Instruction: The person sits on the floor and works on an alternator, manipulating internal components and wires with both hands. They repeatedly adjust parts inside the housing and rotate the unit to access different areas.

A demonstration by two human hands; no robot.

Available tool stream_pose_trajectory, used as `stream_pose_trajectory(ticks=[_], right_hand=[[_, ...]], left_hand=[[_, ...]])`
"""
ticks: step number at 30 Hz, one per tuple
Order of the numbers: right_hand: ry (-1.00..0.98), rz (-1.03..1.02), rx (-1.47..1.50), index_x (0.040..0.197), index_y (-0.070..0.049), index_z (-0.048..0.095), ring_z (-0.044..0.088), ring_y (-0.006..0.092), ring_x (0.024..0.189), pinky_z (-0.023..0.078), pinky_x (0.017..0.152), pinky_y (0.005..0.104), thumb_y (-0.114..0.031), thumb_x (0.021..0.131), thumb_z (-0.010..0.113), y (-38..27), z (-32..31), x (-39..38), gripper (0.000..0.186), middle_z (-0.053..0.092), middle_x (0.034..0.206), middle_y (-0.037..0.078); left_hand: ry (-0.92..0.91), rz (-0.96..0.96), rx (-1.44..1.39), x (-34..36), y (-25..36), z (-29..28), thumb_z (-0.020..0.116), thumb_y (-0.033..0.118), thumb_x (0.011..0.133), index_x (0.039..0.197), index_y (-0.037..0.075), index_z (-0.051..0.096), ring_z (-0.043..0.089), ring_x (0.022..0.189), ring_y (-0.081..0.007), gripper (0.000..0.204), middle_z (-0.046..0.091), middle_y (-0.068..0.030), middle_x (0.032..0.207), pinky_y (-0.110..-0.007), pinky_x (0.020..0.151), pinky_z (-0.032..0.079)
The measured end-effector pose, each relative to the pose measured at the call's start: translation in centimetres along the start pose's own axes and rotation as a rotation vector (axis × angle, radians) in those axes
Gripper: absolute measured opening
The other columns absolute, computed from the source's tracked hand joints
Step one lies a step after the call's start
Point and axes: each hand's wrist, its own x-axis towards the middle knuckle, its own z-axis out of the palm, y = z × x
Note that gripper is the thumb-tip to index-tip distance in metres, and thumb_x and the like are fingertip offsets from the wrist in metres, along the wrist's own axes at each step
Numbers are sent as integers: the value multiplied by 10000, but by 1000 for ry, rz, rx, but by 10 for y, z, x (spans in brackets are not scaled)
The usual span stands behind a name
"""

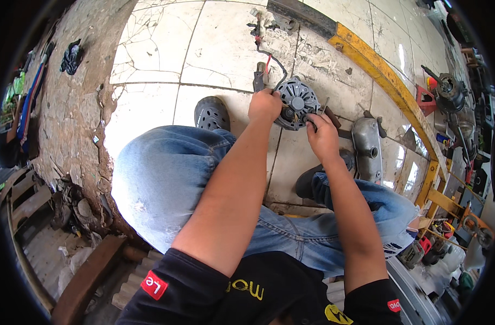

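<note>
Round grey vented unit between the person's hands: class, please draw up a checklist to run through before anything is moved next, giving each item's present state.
1. Left hand at the round grey vented unit: ok, it is at the unit's left side.
2. Right hand at the unit: ok, it is at the lower right side.
3. Right hand's exact grip: cannot tell; the detail is too small.
4. Black cable clear of the left hand: not ok, it runs down close beside it.
5. Floor beyond the unit clean: not ok, pale debris is scattered there.
6. Grey metal part with a round port apart from the unit: ok, it lies to the right.
</note>
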Motion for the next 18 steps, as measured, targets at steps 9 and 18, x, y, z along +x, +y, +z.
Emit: stream_pose_trajectory(ticks=[9, 18], right_hand=[[10, -100, -45, 1059, -60, 720, 644, 331, 910, 525, 785, 401, -56, 866, 661, 3, 4, -2, 201, 656, 976, 120], [-22, -109, -97, 989, -58, 706, 642, 346, 887, 524, 762, 434, -118, 871, 686, 5, 2, 2, 134, 643, 959, 122]], left_hand=[[10, 15, 11, -3, 1, -5, 560, 347, 949, 1105, 53, 713, 644, 1067, -389, 366, 691, -214, 1114, -470, 934, 508], [9, 18, 24, -6, 4, -7, 558, 353, 951, 1085, 45, 714, 650, 1040, -395, 370, 697, -213, 1088, -474, 918, 511]])
